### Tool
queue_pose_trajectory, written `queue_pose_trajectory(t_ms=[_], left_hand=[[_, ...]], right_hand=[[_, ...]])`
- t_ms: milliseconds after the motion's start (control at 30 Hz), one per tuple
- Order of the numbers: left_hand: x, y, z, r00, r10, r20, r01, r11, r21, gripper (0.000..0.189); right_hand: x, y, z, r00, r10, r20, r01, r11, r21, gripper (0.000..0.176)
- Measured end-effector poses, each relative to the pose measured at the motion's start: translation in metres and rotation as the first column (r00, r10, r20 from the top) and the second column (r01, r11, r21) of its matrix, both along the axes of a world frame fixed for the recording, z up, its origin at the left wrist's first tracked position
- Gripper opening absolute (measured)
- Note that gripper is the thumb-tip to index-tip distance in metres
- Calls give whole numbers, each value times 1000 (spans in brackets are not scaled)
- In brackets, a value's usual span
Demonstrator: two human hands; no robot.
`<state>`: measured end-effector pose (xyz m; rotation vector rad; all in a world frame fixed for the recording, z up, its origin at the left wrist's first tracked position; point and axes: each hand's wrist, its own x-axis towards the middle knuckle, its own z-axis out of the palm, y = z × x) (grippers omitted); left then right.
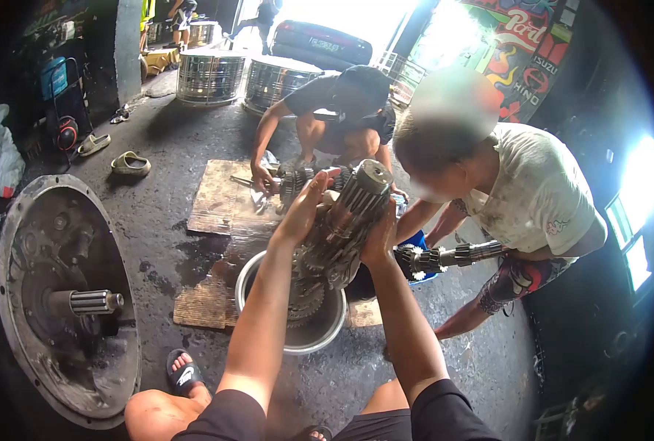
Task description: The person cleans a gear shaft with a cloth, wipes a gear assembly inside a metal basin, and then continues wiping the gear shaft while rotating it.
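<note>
In the head view, my left hand point(314, 204) and right hand point(377, 234) close around a grey splined metal gear shaft point(356, 198), tilted above a round silver metal basin point(334, 329). Beyond it, a crouching person point(349, 99) touches dark toothed metal gears point(295, 184) over flattened brown cardboard point(220, 197) on the floor point(158, 257).

Basin point(322, 342) between bell housing point(132, 294) and crouching person point(540, 184)

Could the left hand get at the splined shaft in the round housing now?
Probably not at once: the left hand is helping hold the gear shaft. If freed, likely yes: nothing visible blocks the splined shaft jutting from the housing.
</note>
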<state>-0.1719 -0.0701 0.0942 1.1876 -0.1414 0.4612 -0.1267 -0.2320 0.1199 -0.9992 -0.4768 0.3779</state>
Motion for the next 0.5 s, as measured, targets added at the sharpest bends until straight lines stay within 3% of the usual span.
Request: queue_pose_trajectory(t_ms=[33, 100, 167, 200, 233, 300, 400, 433, 500], left_hand=[[-3, 1, 11, 965, -262, 5, 259, 950, -174, 71], [-3, 1, 22, 951, -299, -81, 266, 922, -280, 64], [-4, 6, 23, 851, -481, -211, 403, 856, -324, 72], [11, 5, 8, 803, -588, -97, 518, 769, -374, 66], [10, 2, 10, 804, -588, -90, 518, 767, -379, 66], [5, -3, 12, 853, -515, -90, 457, 818, -351, 58], [4, -3, 17, 874, -467, -136, 410, 858, -309, 49], [6, -4, 16, 870, -473, -140, 415, 855, -311, 49], [9, -7, 13, 904, -420, -84, 390, 888, -243, 46]], right_hand=[[5, -1, 1, 996, 87, 30, -86, 996, -24, 60], [18, 3, -5, 992, 115, 54, -113, 993, -33, 55], [11, 14, 1, 997, -72, -18, 69, 990, -122, 51], [13, 15, -5, 991, -104, 84, 112, 989, -93, 50], [21, 15, -13, 991, -102, 88, 111, 989, -101, 50], [31, 15, -30, 953, -266, 145, 279, 957, -79, 55], [3, 15, 0, 905, -313, 288, 369, 915, -166, 59], [0, 16, 2, 904, -319, 284, 374, 912, -167, 59], [-6, 16, 2, 954, -286, 91, 292, 955, -57, 62]])
